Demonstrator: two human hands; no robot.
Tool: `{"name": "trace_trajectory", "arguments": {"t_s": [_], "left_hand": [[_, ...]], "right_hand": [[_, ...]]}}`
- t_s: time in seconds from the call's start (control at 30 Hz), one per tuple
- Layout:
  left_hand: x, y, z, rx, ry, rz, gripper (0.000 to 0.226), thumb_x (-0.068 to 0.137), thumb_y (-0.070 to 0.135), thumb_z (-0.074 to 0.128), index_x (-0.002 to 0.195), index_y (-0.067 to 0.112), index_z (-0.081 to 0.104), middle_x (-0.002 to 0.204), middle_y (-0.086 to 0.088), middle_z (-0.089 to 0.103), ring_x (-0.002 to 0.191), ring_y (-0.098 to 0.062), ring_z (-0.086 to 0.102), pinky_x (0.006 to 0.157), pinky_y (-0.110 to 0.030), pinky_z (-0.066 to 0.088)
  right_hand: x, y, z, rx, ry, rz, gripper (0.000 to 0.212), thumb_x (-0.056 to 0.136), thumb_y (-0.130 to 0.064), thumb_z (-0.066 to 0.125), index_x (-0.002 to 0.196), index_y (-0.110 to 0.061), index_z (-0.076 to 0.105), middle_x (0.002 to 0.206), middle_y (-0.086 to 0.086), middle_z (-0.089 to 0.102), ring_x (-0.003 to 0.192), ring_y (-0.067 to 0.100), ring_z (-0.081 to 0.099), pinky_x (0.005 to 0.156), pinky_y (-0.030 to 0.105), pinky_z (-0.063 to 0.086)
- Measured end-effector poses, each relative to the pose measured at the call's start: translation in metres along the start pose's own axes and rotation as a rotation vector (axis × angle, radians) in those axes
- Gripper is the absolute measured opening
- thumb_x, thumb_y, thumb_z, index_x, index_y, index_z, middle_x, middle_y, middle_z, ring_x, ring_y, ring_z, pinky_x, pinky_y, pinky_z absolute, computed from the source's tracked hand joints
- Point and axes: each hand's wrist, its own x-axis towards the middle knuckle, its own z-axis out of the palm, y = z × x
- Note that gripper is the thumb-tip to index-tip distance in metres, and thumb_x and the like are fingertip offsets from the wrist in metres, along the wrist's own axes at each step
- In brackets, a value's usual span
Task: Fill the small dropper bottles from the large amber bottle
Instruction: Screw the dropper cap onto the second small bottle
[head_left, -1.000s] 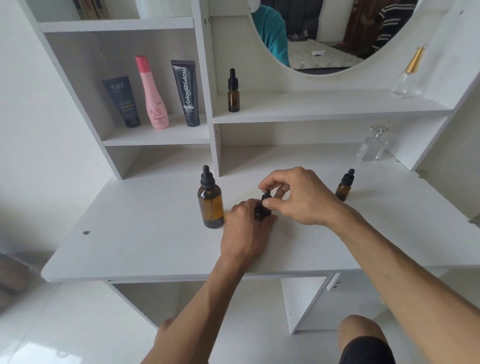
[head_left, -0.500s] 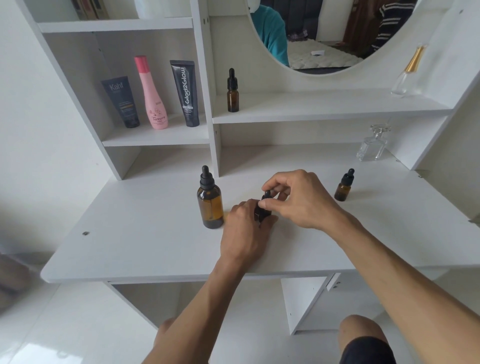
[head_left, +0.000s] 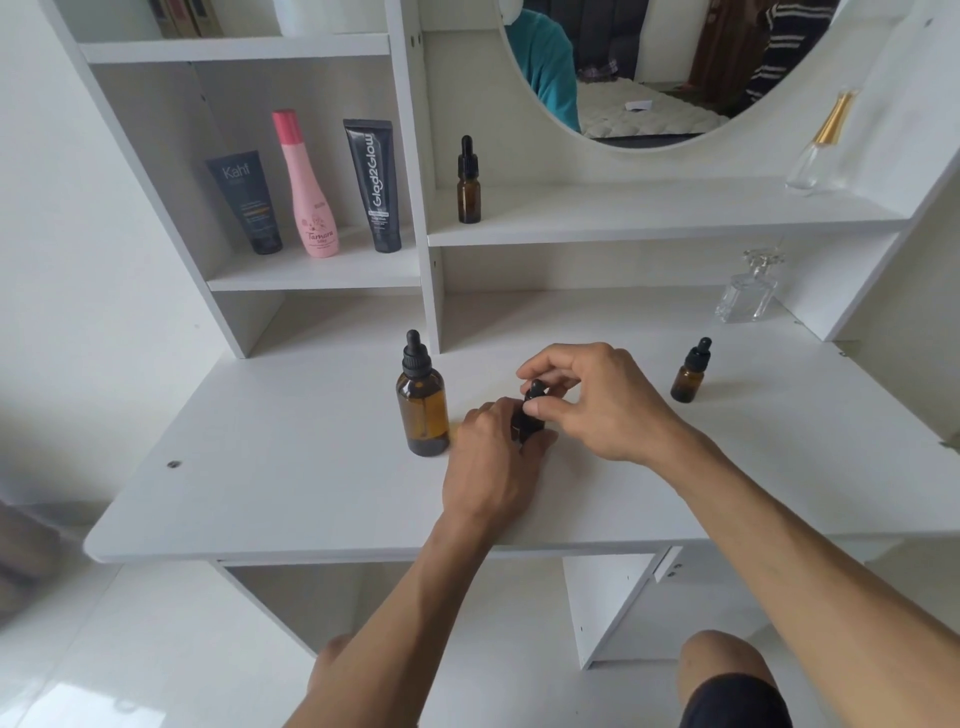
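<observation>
Both hands are on one small dropper bottle sitting on the white desk. The left hand wraps around its body; the right hand pinches the black dropper cap. Large amber bottle stands capped just left of them, and another small dropper bottle sits off to the right.
</observation>
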Motion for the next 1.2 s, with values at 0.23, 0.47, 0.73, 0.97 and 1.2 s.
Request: {"name": "trace_trajectory", "arguments": {"t_s": [0.23,0.47,0.73,0.97,1.2], "left_hand": [[0.000,0.001,0.000,-0.005,-0.005,-0.022,0.017,0.087,0.031,0.071,0.094,0.017,0.064,0.087,-0.001,0.068,0.082,-0.023,0.059,0.071,-0.040,0.050],[-0.002,0.003,-0.002,0.007,-0.003,-0.012,0.019,0.088,0.033,0.069,0.093,0.016,0.063,0.088,-0.002,0.069,0.080,-0.023,0.059,0.070,-0.040,0.050],[-0.002,0.001,-0.003,0.045,-0.018,0.017,0.029,0.086,0.037,0.070,0.105,0.017,0.063,0.097,0.002,0.067,0.090,-0.019,0.058,0.075,-0.033,0.048],[0.006,0.010,0.001,0.292,-0.137,0.038,0.066,0.096,0.051,0.050,0.147,0.012,0.035,0.149,-0.004,0.045,0.137,-0.024,0.037,0.112,-0.036,0.031],[0.031,0.011,0.011,0.504,-0.345,-0.019,0.081,0.098,0.064,0.020,0.157,0.011,0.005,0.166,-0.001,0.003,0.153,-0.018,-0.006,0.123,-0.043,-0.003]], "right_hand": [[0.004,0.001,0.004,0.004,0.029,-0.011,0.028,0.081,-0.021,0.083,0.105,-0.029,0.071,0.100,-0.006,0.073,0.088,0.011,0.067,0.064,0.003,0.042],[-0.002,0.005,0.006,0.031,0.065,0.001,0.028,0.080,-0.029,0.084,0.105,-0.026,0.073,0.099,-0.007,0.075,0.091,0.010,0.069,0.069,0.003,0.041],[-0.005,0.007,0.006,0.027,0.086,-0.008,0.018,0.083,-0.025,0.080,0.099,-0.020,0.074,0.091,-0.009,0.073,0.087,0.008,0.067,0.069,0.007,0.044],[0.018,-0.008,-0.024,0.126,0.342,-0.114,0.011,0.087,-0.024,0.076,0.097,-0.022,0.073,0.087,-0.012,0.073,0.081,-0.001,0.068,0.076,0.008,0.049],[0.079,-0.052,-0.062,0.149,0.546,-0.217,0.019,0.091,-0.023,0.068,0.108,-0.013,0.071,0.088,-0.004,0.070,0.075,0.004,0.067,0.072,0.014,0.052]]}}
